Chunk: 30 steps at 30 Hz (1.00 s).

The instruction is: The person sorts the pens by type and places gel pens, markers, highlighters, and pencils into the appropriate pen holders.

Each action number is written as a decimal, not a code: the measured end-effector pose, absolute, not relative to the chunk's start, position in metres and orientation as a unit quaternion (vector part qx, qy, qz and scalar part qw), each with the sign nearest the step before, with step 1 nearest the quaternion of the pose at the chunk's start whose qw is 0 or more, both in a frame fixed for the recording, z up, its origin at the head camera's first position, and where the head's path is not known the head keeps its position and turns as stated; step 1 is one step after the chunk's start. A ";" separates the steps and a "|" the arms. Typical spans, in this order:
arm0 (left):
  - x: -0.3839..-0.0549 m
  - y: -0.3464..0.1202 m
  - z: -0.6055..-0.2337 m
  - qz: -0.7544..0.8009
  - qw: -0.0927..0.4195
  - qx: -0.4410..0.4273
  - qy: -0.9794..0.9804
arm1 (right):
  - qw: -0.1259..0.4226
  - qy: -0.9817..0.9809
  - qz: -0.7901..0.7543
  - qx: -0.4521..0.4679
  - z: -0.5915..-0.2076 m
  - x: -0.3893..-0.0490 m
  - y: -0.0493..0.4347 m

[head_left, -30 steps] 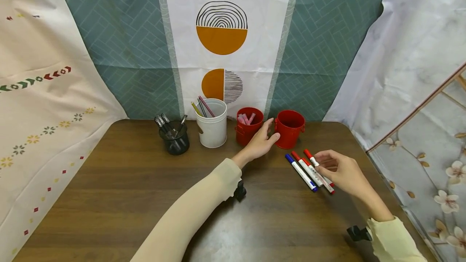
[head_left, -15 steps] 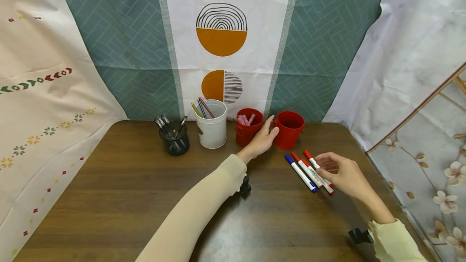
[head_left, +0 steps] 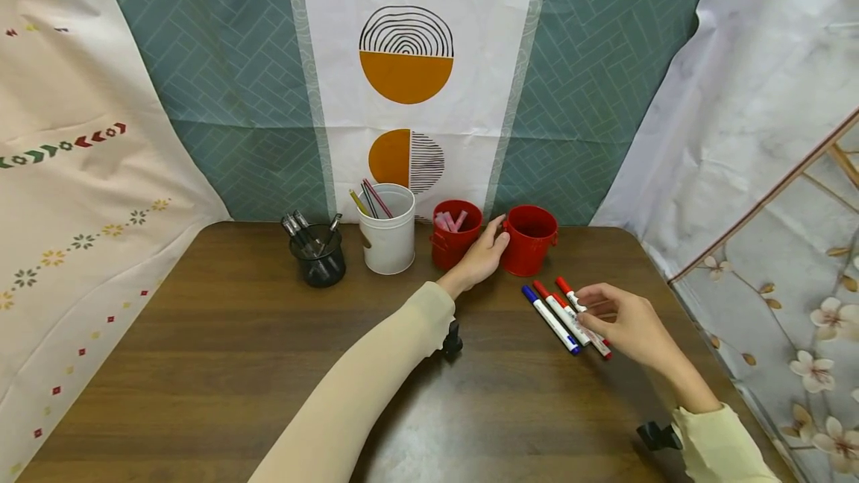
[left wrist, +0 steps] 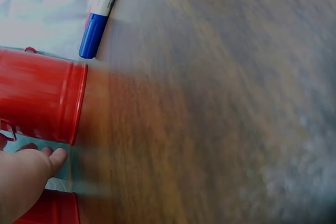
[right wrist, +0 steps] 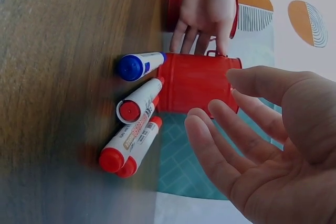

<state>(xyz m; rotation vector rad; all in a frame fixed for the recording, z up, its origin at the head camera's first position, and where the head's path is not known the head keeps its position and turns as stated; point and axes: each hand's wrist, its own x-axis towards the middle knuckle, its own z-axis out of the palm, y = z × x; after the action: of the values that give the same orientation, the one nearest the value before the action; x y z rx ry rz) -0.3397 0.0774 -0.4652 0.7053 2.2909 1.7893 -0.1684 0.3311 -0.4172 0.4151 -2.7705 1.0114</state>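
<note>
From my seat, my left hand (head_left: 485,259) rests with relaxed, straight fingers against the side of the empty red bucket (head_left: 530,240), thumb side toward the second red bucket (head_left: 455,233) that holds pink sticks; it steadies the bucket but does not grip it. My right hand (head_left: 620,319) hovers with fingers loosely spread and slightly curved, holding nothing, its fingertips (right wrist: 202,129) just above the markers (head_left: 567,313), which lie side by side on the table (head_left: 201,364) just beyond those fingertips, between the right hand and the empty bucket. The risk I see is the pinch: the markers lie touching one another, so closing on the red-capped one nearest my fingers could catch its neighbour too, or roll the blue-capped marker (head_left: 550,309) away toward my left hand. Round barrels on smooth wood will skate if I come down off-centre. The other worry is the bucket: it looks light, and with only an open palm against it, a nudge from my left hand could slide it into the neighbouring bucket or tip it. Whether the right fingertips already touch a marker, I cannot tell.
</note>
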 end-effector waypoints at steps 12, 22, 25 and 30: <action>-0.340 0.079 -0.467 0.594 0.080 0.242 0.763 | 0.072 -0.927 0.342 0.137 -0.419 -0.166 0.328; -0.339 0.078 -0.465 0.606 0.083 0.230 0.757 | 0.072 -0.936 0.311 0.148 -0.428 -0.174 0.322; -0.339 0.078 -0.464 0.610 0.087 0.229 0.753 | 0.070 -0.940 0.295 0.154 -0.429 -0.177 0.318; -0.339 0.078 -0.465 0.611 0.090 0.225 0.754 | 0.061 -0.944 0.278 0.165 -0.430 -0.183 0.310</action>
<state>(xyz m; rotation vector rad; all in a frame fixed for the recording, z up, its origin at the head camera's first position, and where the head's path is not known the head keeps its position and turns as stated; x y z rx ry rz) -0.3390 0.0784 -0.4648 0.6693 2.2422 1.8160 -0.1829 0.3103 -0.4304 0.4998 -2.8565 0.8398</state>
